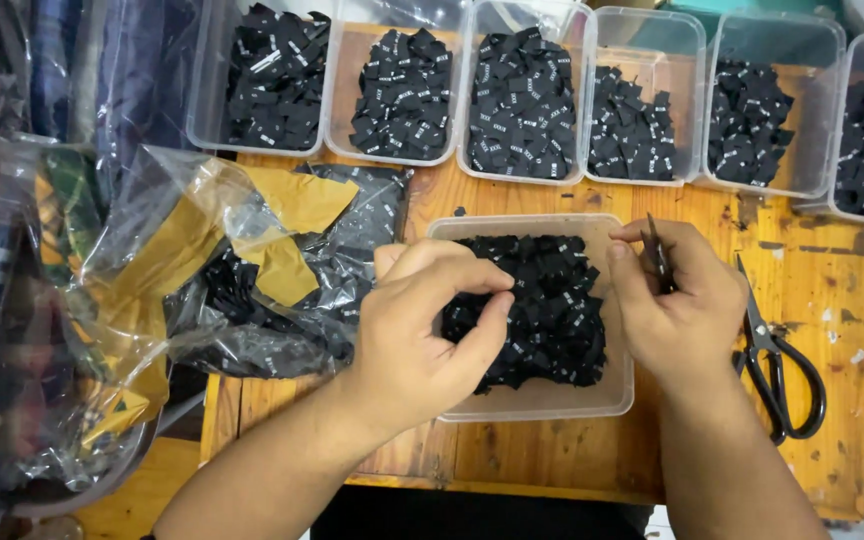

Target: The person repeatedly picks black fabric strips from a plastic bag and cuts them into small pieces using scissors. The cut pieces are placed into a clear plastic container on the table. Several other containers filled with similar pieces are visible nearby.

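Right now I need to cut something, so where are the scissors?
In the head view, the black scissors lie on the wooden table, just right of the right hand and the clear tub.

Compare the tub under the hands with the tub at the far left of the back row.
The near tub lies wide and shallow, alone by the table edge; the back-left tub sits in a row. Both hands work over the near tub; none is near the back-left one. Both are clear plastic holding black labels.
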